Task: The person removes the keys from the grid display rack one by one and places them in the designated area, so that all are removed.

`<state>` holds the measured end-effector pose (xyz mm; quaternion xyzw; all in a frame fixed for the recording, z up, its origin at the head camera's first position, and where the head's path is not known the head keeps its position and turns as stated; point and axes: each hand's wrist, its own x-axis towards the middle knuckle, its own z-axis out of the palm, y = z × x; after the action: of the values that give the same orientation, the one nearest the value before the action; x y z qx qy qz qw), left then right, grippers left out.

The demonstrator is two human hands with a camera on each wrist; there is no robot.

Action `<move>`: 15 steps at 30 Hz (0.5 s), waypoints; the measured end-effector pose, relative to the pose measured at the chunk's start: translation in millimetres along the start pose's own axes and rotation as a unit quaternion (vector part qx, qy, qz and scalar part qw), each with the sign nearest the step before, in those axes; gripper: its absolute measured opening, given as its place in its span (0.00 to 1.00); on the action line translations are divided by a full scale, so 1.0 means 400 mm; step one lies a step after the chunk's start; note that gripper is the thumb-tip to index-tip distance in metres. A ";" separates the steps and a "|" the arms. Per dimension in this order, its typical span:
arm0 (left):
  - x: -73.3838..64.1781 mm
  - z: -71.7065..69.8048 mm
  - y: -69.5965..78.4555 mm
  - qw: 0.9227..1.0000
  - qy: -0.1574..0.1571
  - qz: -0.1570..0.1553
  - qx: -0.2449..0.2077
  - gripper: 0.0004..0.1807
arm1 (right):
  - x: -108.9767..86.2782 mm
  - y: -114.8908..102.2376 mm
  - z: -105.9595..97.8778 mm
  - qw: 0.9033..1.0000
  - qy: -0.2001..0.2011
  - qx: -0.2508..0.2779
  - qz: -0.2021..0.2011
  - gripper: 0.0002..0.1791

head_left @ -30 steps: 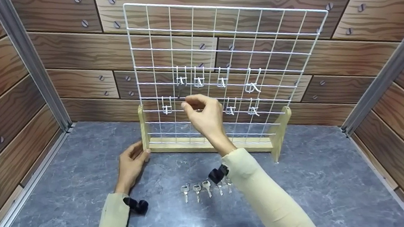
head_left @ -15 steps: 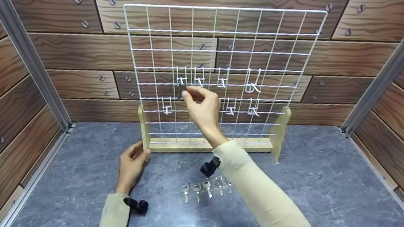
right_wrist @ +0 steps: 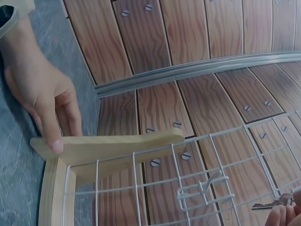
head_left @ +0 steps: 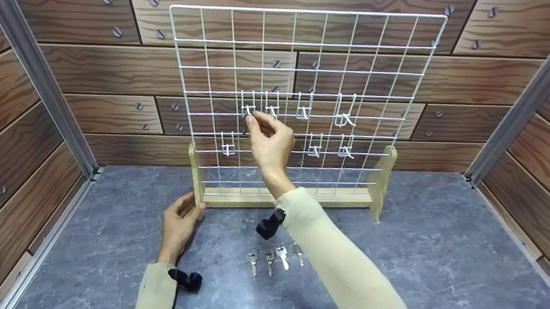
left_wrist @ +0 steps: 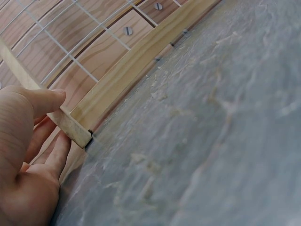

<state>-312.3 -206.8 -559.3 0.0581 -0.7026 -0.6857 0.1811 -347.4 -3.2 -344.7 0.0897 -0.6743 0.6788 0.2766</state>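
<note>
My right hand (head_left: 272, 144) is raised in front of the white wire grid (head_left: 309, 11), fingertips right at the upper-left hook (head_left: 248, 108). Between its thumb and fingers it pinches a key (right_wrist: 265, 206), whose blade shows in the right wrist view. My left hand (head_left: 179, 223) grips the foot of the left wooden upright (left_wrist: 70, 127), thumb on the near side and fingers behind. On the table in front of the stand lie several loose keys (head_left: 281, 257), some partly behind the right sleeve.
Several more white hooks (head_left: 303, 112) hang on the grid in two rows. A wooden base bar (head_left: 238, 201) and a right upright (head_left: 382, 184) carry the grid. Wood-patterned walls (head_left: 507, 120) close in the grey marbled table (head_left: 98, 238).
My right hand has moved up and slightly left with the key, from below the upper-left hook to right beside it. The left hand stays on the upright.
</note>
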 end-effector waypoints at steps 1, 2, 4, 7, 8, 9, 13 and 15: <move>0.000 0.001 0.000 1.000 -0.001 -0.001 -0.002 0.25 | 0.000 0.000 0.003 1.000 0.002 0.002 0.001 0.10; 0.000 0.001 0.000 1.000 -0.001 -0.001 -0.003 0.25 | 0.000 0.000 0.006 1.000 0.004 0.004 0.002 0.10; 0.000 0.002 0.000 1.000 -0.001 -0.002 -0.004 0.25 | 0.001 -0.001 0.010 1.000 0.007 0.005 0.007 0.09; -0.001 0.003 0.000 1.000 0.000 -0.001 -0.005 0.25 | 0.003 -0.003 0.015 1.000 0.015 -0.004 0.013 0.09; -0.001 0.003 0.000 1.000 0.000 -0.001 -0.004 0.25 | 0.003 -0.003 0.016 1.000 0.017 -0.008 0.014 0.08; -0.001 0.003 0.000 1.000 0.001 -0.001 -0.003 0.25 | 0.004 -0.003 0.017 1.000 0.018 -0.011 0.015 0.08; 0.000 0.001 -0.002 1.000 0.002 0.000 0.002 0.25 | 0.007 -0.006 0.020 1.000 0.020 -0.013 0.015 0.08; 0.001 0.000 -0.002 1.000 0.003 0.001 0.002 0.25 | 0.009 -0.007 0.022 1.000 0.019 -0.010 0.017 0.07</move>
<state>-312.9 -207.1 -560.2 0.0602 -0.7038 -0.6836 0.1835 -351.1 -10.8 -340.0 0.0623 -0.6771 0.6784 0.2784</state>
